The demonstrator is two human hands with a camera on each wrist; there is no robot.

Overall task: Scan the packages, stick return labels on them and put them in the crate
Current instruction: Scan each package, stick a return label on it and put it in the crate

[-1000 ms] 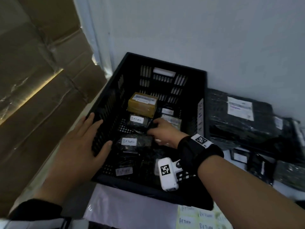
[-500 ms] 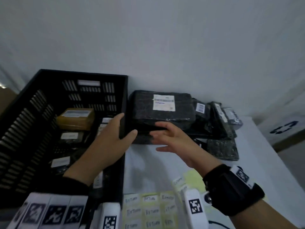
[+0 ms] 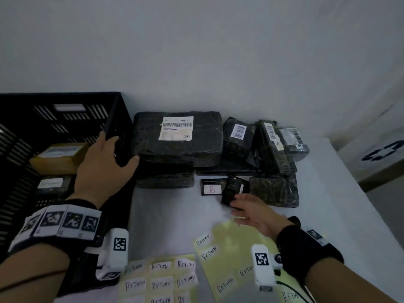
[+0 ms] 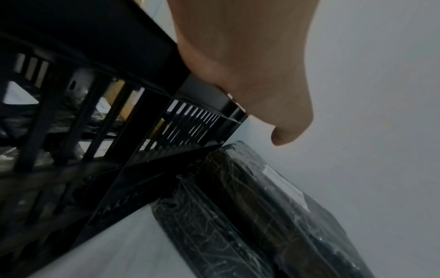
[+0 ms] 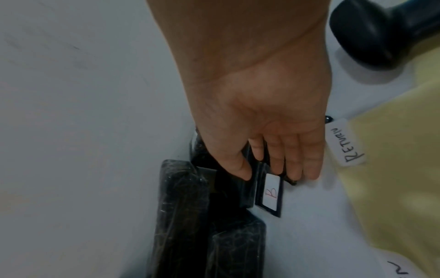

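**Right hand on a small package, left hand on the crate rim**

My left hand (image 3: 102, 169) rests on the right rim of the black crate (image 3: 65, 101), fingers curled over the edge and thumb down its outer wall. Inside the crate lie a tan box (image 3: 59, 157) and a dark package with a return label (image 3: 52, 184). My right hand (image 3: 254, 212) pinches a small black-wrapped package (image 3: 231, 190) between thumb and fingers; it lies on the white counter (image 3: 166, 217), partly over a black card marked B (image 3: 211, 189). Behind it sit more wrapped packages, the largest (image 3: 178, 138) just beside the crate. Yellow sheets of RETURN labels (image 3: 161, 278) lie near me. In the right wrist view a black scanner (image 5: 381, 32) is on the counter.
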